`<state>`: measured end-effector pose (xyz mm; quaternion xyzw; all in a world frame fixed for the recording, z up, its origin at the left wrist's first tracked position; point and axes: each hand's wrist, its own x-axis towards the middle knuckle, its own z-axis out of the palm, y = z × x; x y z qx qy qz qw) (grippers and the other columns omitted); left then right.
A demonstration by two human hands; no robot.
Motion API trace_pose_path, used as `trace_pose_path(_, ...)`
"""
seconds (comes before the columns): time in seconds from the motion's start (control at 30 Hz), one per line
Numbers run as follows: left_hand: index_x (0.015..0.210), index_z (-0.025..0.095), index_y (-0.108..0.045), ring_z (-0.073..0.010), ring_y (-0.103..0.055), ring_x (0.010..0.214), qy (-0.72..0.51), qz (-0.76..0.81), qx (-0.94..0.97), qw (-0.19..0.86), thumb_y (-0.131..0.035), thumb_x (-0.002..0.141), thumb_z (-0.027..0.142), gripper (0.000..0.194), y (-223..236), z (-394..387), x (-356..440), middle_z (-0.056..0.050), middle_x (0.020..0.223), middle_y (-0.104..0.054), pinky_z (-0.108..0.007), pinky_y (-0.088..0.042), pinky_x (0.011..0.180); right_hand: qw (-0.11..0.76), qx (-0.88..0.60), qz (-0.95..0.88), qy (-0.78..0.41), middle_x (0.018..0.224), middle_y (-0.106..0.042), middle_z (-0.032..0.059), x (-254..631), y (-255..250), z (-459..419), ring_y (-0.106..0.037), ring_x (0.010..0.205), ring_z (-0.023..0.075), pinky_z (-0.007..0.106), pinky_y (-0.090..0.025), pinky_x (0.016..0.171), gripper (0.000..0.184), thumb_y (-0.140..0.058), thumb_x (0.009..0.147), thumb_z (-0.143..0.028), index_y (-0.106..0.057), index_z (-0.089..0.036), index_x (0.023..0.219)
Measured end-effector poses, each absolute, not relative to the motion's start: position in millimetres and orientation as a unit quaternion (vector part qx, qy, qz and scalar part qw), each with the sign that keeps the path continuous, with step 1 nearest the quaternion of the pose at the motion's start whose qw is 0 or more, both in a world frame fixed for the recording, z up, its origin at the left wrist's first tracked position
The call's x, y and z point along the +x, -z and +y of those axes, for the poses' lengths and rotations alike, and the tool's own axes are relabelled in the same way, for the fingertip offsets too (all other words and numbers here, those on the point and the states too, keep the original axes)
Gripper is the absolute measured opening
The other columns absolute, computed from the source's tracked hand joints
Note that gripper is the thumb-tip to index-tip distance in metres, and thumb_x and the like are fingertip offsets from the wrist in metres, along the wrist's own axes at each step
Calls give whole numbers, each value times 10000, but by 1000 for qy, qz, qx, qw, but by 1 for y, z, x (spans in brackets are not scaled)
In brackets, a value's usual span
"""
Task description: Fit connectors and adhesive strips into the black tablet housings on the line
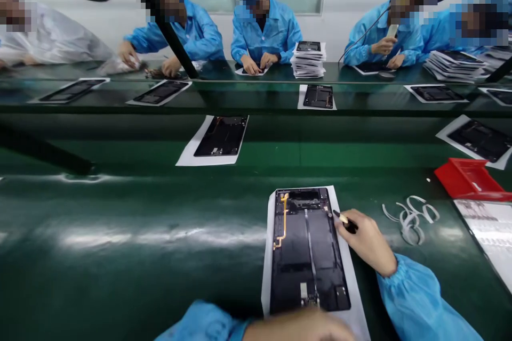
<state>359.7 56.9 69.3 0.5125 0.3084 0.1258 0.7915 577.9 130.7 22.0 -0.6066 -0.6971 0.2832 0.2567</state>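
Nearest, the blurred bare left hand (294, 326) overlaps the near end of a flat black rectangular tablet housing (294, 256), its grip impossible to tell; the housing lies on white paper (266, 277) on the green table (140, 282), long axis running away from the wearer, far end slightly leftward. By its right edge, the bare right hand (367, 240) pinches a slim black-and-cream tool (344, 219), best kept light and low while the housing is held steady.
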Motion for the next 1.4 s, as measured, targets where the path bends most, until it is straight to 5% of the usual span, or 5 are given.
trace_pose_path(0.17,1103,251,-651,-224,-594,1019,-285,475,684,474,-529,910,356,252,-43,141,366,-50,1032,-663,-357,-456,932,393,-614,-639,-246,731,-537,24,576,-20,129,-533,674,163,277,-405,629,365,-463,973,-438,-635,-185,775)
trace_pose_path(0.33,1087,237,-623,-213,-558,1020,-261,495,785,267,-550,916,309,199,-13,165,370,-37,1051,-615,-378,-443,929,473,-567,-575,-351,781,-577,22,567,-9,129,-570,675,140,252,-453,648,419,-347,1022,-419,-615,-189,796)
trace_pose_path(0.47,1152,231,-587,-206,-558,1002,-252,496,791,254,-554,918,325,254,-9,165,373,-38,1067,-617,-363,-460,889,503,-530,-551,-403,767,-595,3,560,-2,135,-600,677,135,242,-495,665,215,-551,948,-385,-623,-204,855)
trace_pose_path(0.6,1002,225,-660,-184,-567,947,-262,496,779,279,-555,920,316,162,-10,171,373,-23,971,-626,-335,-459,854,515,-535,-520,-422,852,-639,13,559,2,138,-634,743,148,238,-532,677,138,-703,842,-322,-636,-215,896)
trace_pose_path(1.4,750,192,-621,-183,-561,915,-271,503,774,273,-625,822,146,85,-7,172,377,-17,963,-617,-340,-439,835,532,-580,-482,-384,805,-681,38,557,4,142,-649,728,185,288,-540,663,182,-746,786,-374,-694,-201,806)
